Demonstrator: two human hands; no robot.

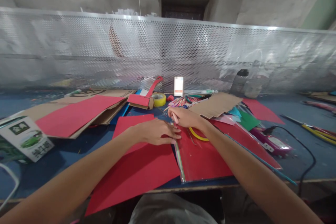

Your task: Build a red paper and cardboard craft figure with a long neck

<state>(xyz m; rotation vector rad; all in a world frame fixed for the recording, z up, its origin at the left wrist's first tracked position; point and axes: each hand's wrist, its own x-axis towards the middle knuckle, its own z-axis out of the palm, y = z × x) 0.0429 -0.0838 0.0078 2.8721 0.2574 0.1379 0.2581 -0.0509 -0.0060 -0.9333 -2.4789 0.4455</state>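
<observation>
Two hands are seen, left (pixel 154 131) and right (pixel 183 117). Two tape rolls are counted: one at centre (pixel 159 99), one yellow ring (pixel 198 135). One carton (pixel 23 140) is seen at left.

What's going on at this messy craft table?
A person works on a blue tabletop strewn with red paper and cardboard. The left hand presses flat on a large red paper sheet, beside a clear plastic ruler. The right hand holds a thin pink pencil-like stick at the ruler's far end. A yellow tape roll sits behind.
</observation>
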